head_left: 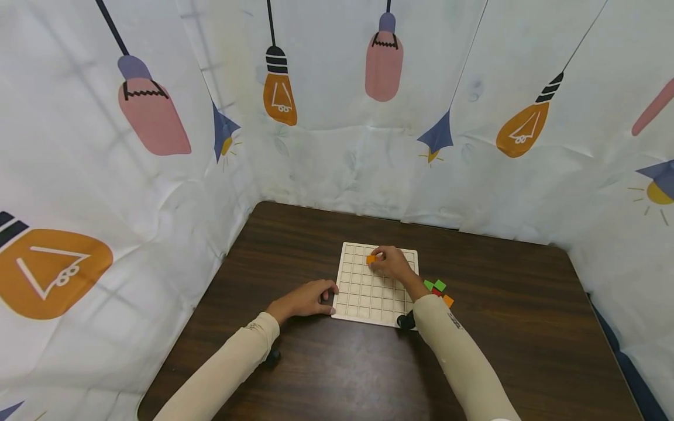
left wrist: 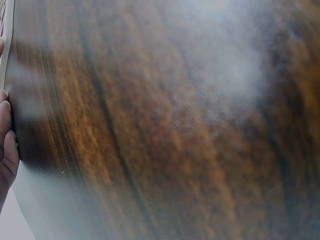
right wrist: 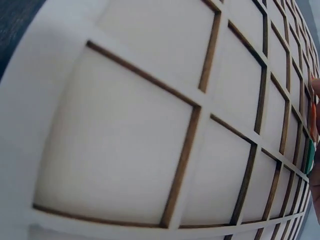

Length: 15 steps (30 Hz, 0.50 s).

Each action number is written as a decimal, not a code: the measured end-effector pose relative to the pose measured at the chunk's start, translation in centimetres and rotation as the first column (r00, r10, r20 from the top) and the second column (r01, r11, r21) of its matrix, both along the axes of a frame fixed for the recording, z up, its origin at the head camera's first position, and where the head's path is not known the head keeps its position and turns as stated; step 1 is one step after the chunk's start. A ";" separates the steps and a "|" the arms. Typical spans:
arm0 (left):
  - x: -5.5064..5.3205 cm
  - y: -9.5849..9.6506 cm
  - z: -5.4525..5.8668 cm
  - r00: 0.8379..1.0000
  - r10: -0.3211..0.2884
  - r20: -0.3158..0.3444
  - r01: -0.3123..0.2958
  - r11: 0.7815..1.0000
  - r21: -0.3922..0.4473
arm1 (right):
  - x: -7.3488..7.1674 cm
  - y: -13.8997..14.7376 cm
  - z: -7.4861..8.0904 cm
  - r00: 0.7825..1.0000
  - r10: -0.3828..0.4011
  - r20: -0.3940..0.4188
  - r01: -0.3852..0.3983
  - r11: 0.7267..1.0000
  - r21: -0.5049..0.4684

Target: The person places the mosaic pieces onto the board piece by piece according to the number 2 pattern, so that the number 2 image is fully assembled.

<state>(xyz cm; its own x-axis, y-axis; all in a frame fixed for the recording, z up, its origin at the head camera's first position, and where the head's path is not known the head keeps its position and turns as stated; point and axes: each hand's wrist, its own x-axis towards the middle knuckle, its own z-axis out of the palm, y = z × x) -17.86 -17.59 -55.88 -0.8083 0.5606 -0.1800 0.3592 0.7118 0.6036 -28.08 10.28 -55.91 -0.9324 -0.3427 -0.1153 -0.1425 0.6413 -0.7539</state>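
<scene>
A pale square board [head_left: 363, 298] marked with a raised grid lies on the dark wooden table. Over its upper part, my right hand [head_left: 392, 263] pinches a small orange cube [head_left: 371, 259]. In the right wrist view, the fingers [right wrist: 316, 165] show only at the right edge, beside an orange face and a green face [right wrist: 310, 156]. My left hand [head_left: 310, 297] touches the board's left edge, thumb and fingertips apart along it. The left wrist view catches only part of those fingers [left wrist: 6, 150] at its left edge.
Several small cubes lie right of the board: green [head_left: 440, 285], red [head_left: 436, 291] and orange [head_left: 448, 300], partly hidden by the right forearm. The brown table [head_left: 505, 316] meets a white curtain [head_left: 326, 169] printed with lamps at the back and left.
</scene>
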 end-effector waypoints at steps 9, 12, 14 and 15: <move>0.1 0.0 0.2 1.000 -0.002 0.004 0.002 1.000 0.001 | 0.0 -0.3 -0.4 1.000 0.002 -0.013 -0.001 0.998 0.058; 0.1 0.0 0.2 1.000 -0.009 0.000 0.009 1.000 0.005 | -0.1 -0.2 -0.4 1.000 0.010 -0.019 -0.008 0.998 0.058; 0.1 0.0 0.2 1.000 -0.010 0.000 0.010 1.000 0.008 | -0.1 -0.2 -0.4 1.000 0.014 -0.021 -0.013 0.998 0.062; 0.1 0.0 0.2 1.000 -0.010 0.000 0.010 1.000 0.008 | -0.1 -0.2 -0.4 1.000 0.017 -0.020 -0.015 0.998 0.062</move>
